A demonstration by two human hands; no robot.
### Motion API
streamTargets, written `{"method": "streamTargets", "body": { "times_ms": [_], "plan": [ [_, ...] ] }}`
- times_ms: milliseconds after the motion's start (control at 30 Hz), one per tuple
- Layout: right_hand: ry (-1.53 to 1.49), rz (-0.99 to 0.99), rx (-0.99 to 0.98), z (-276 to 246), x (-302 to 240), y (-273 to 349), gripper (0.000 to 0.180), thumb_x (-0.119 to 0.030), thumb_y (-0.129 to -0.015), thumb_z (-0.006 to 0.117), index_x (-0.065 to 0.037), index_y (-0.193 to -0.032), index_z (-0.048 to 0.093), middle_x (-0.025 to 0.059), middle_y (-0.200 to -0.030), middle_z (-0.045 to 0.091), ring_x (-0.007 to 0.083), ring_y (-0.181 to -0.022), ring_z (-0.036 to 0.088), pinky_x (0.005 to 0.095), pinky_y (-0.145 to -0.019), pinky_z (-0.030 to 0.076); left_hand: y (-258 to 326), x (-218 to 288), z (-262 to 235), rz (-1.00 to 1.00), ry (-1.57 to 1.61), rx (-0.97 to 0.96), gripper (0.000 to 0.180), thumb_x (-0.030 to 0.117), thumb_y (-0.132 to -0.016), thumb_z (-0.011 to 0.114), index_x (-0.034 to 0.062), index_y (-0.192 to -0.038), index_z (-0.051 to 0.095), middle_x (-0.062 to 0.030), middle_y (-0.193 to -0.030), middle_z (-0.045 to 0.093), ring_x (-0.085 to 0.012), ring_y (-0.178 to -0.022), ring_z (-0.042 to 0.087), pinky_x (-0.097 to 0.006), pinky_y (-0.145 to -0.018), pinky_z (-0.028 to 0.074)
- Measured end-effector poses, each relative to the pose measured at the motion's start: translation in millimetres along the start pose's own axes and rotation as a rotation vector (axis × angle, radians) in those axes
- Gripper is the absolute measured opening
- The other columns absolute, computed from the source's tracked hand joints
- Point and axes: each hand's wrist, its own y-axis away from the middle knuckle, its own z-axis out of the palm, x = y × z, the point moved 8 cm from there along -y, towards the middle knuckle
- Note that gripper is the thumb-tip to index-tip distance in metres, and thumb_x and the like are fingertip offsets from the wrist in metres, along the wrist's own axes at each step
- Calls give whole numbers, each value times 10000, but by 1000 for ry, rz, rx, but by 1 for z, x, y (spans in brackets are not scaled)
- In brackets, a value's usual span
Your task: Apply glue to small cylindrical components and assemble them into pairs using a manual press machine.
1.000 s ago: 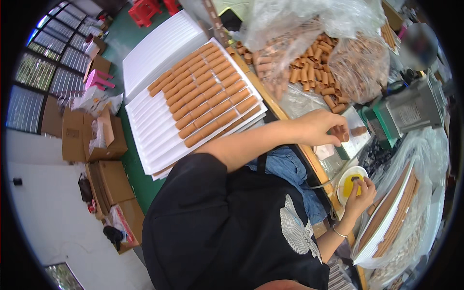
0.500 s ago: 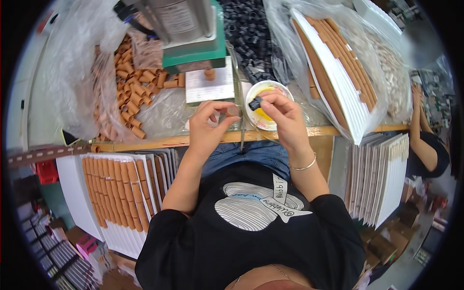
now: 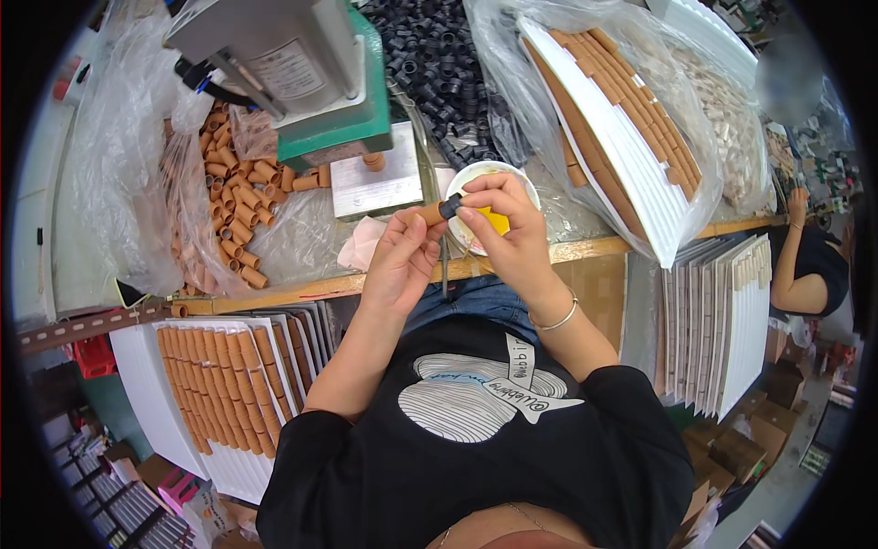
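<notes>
In the head view, close together over the near edge of the worktop (image 3: 585,249), gripping a tan tube (image 3: 422,218) in the left hand (image 3: 400,261), pinching a black ring (image 3: 449,207) against its end with the right hand (image 3: 512,229); just beyond, a white bowl (image 3: 468,174).

Obstacle beyond right grip (image 3: 516,242): bowl (image 3: 477,173)

Pink stool (image 3: 176,489) kinda at 8 o'clock, red stool (image 3: 94,357) between 8 and 9, bunch of cardboard boxes (image 3: 736,453) down at 4, and somebody else (image 3: 810,265) in a dark top over at 3 o'clock.
</notes>
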Motion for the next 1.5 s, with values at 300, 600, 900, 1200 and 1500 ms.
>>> {"method": "streamTargets", "body": {
  "times_ms": [300, 600, 900, 1200, 1500],
  "plan": [
    [301, -280, -180, -12, -38, -1, 97, -77, -791, 668, -63, -886, 684, 82, -1021, 602, 241, -953, 567, 379, -842, 428, -1, -14, 6, -86, 60, -92, 303, 186, -976, 513, 25, -1232, 508, -79, -1139, 581, -163, -1043, 578, -214, -788, 513],
    [1202, 534, 531, -329, 83, -5, 452, -430, -786, 722, -16, -950, 641, 185, -1079, 631, 310, -949, 625, 389, -770, 505, -6, 8, 4, 31, -214, -42, 268, 149, -950, 566, 35, -1186, 510, -78, -1137, 606, -130, -965, 594, -203, -752, 489],
    [782, 318, 450, -334, 81, -8, 231, -225, -796, 715, -41, -936, 701, 86, -887, 710, 198, -762, 647, 308, -692, 491, -1, 45, 2, 279, -475, 94, 225, 33, -896, 619, 61, -1088, 505, -64, -1010, 621, -104, -864, 594, -207, -705, 474],
    [227, -188, -284, -2, -15, -22, 342, -73, -710, 768, -40, -1039, 680, 103, -914, 697, 193, -848, 656, 314, -771, 494, 9, 61, 14, 350, -583, 34, 240, -19, -835, 677, 42, -982, 497, -78, -965, 621, -93, -803, 588, -207, -700, 477],
    [223, -73, -430, 47, -4, -17, 291, -116, -776, 719, -2, -1037, 657, 149, -896, 692, 265, -835, 662, 346, -746, 483, 9, 74, 7, 406, -942, 30, 344, 10, -768, 756, 31, -1015, 518, -50, -920, 629, -90, -829, 596, -222, -716, 487]
  ]
}}
